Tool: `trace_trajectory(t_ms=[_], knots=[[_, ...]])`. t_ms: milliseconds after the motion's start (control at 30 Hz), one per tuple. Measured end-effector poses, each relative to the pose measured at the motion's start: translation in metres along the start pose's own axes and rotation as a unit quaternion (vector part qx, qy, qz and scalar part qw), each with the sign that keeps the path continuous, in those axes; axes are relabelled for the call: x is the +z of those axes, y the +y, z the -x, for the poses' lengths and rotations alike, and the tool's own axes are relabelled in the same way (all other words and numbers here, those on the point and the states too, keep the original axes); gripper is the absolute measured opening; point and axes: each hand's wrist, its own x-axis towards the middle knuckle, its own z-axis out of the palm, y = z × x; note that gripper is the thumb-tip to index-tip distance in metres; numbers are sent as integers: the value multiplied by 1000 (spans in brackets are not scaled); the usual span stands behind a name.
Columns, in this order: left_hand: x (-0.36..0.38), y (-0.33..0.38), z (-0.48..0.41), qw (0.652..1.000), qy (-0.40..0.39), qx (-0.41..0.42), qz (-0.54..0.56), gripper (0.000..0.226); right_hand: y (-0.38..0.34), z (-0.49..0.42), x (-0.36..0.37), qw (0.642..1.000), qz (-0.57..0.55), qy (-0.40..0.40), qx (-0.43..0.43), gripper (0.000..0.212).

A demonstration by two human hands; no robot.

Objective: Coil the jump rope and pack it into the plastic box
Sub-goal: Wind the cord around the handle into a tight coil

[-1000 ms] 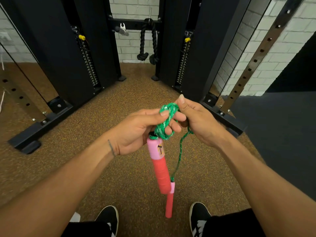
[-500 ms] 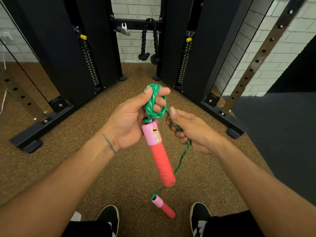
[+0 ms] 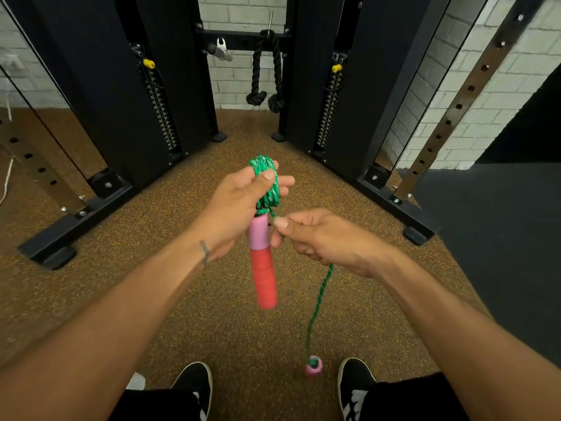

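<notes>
My left hand grips a bundle of green jump rope coils wound around its fingers, thumb pressed on top. Below the coils hangs one handle, pink at the top and red below. My right hand pinches the loose green rope strand just right of that handle. The strand drops from the hand to the second handle, which dangles end-on near my right shoe. No plastic box is in view.
I stand on brown speckled rubber floor. Black cable machine columns with steel base feet flank both sides ahead. A black tricep rope hangs at the back. Dark mat lies at right. My shoes are at the bottom.
My right hand dropped down and to the right along the strand. The coil in my left hand stayed put. The dangling second handle swung right, toward my right shoe.
</notes>
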Motion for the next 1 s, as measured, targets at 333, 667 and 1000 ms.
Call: trace_trajectory(t_ms=[333, 667, 1000], knots=[[-3, -5, 3, 967, -111, -22, -227, 36, -6, 6, -13, 991, -7, 80, -103, 28], [10, 2, 6, 985, -148, -76, -47, 30, 1, -1, -19, 967, -7, 188, -171, 17], [7, -1, 5, 983, -168, -77, -20, 41, 1, -2, -18, 959, -115, 197, -168, 8]])
